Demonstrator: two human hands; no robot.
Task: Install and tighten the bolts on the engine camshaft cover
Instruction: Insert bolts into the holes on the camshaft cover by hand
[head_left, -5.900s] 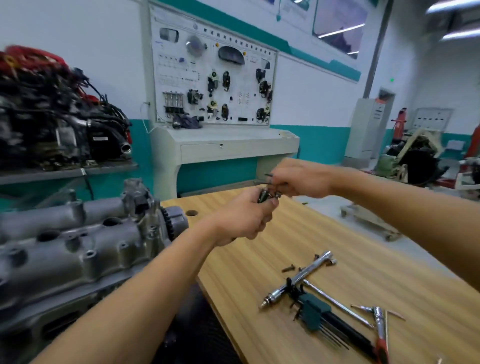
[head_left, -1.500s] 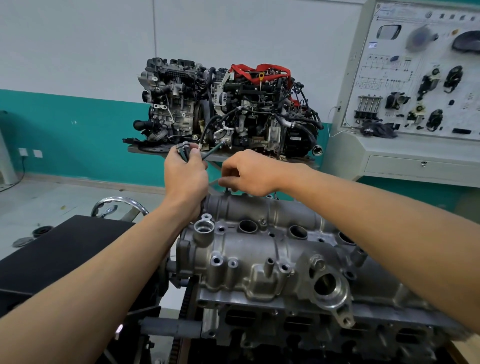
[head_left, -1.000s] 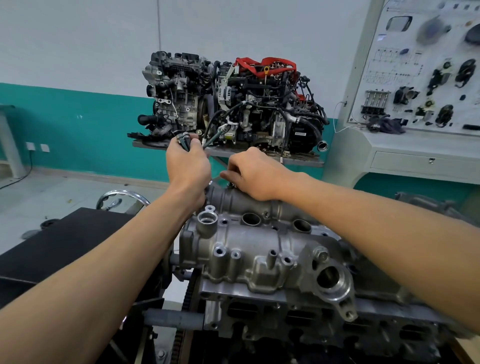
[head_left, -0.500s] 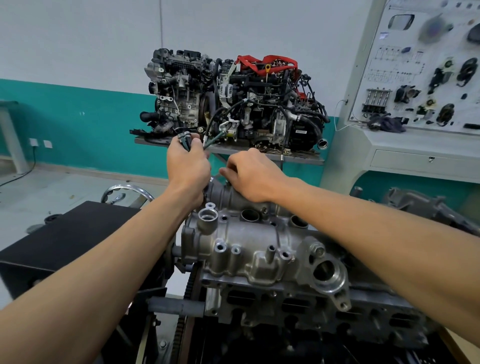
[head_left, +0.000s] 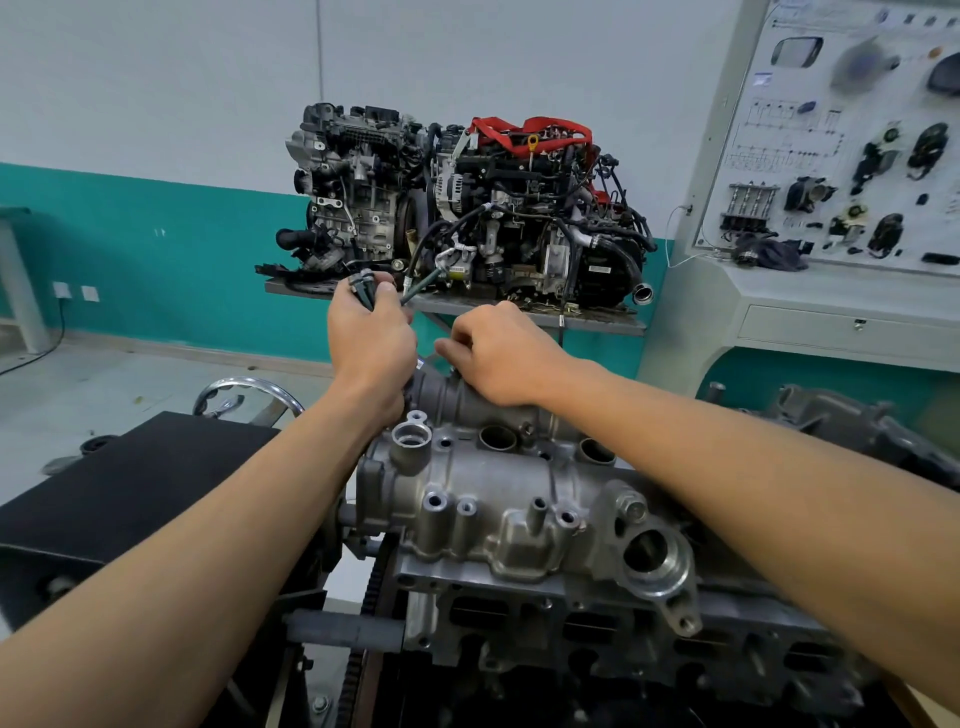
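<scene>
Two bare forearms reach forward from the bottom of the view over one grey metal cover (head_left: 493, 499), which sits on top of an engine block in the foreground, low and centre.

The left hand (head_left: 371, 343) hovers above the cover's far left corner. Its fingers (head_left: 387, 296) are clenched round a small bundle of dark bolts (head_left: 362, 283). A few bolt heads stick up out of the fist. The exact count cannot be told.

The right hand (head_left: 501, 358) is just beside the left, knuckles up, resting at the cover's far edge. Its fingers (head_left: 448, 347) are curled downward, with the tips against the metal. Whether they pinch anything cannot be told, because the hand hides it.

The top of the cover shows two large round holes (head_left: 497, 437) and several small empty bolt holes along the near edge.

Behind, two engines (head_left: 519, 208) stand side by side on one grey shelf (head_left: 597, 322) against a white and teal wall. One white board (head_left: 841, 135) with car parts mounted on it stands to the right.
</scene>
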